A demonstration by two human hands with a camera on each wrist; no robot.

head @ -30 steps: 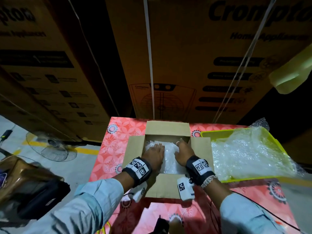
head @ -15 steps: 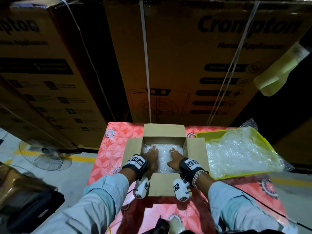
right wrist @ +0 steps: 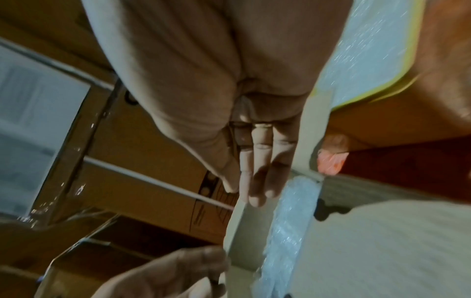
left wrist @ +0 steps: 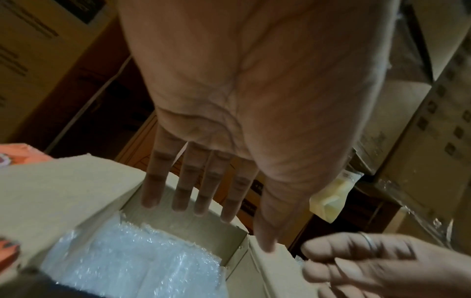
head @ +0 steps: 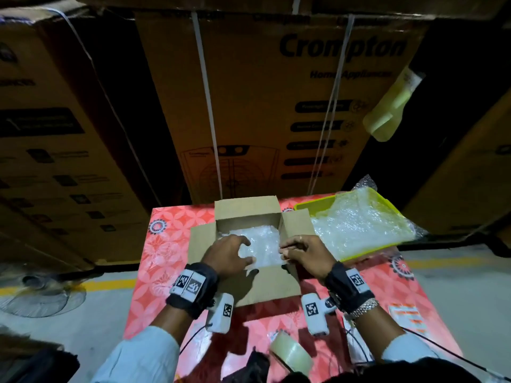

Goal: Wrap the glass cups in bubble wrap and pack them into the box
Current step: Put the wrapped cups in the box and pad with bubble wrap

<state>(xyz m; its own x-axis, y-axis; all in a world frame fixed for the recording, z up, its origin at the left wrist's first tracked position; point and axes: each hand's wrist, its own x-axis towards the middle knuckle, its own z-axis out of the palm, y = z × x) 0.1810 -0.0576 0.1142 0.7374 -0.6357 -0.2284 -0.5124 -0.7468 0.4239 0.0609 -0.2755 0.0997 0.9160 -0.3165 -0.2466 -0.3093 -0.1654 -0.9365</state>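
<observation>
Head view shows the left hand (head: pixel 229 254) above the open box (head: pixel 243 214), its fingers spread and loosely bent over the bubble wrap (head: pixel 262 241) that fills the inside; the left wrist view confirms the fingers (left wrist: pixel 178 191) are straight and apart, holding nothing and clear of the wrap below. The right hand (head: pixel 307 255) sits at the right edge of the box, by the right flap (head: pixel 300 222); its fingers are gently bent, and the right wrist view shows them (right wrist: pixel 257 181) long and close together, with nothing between them. No bare glass cup can be made out; whether the wrap in the box covers cups cannot be told. The box stands with all four flaps folded out on a red patterned table (head: pixel 166 244). Just right of it lies a yellow tray (head: pixel 318 204) heaped with more bubble wrap (head: pixel 359 222). Near the front edge of the table sits a roll of clear tape (head: pixel 290 355). Behind the table stand large brown cartons (head: pixel 276 106) bound with white straps.
</observation>
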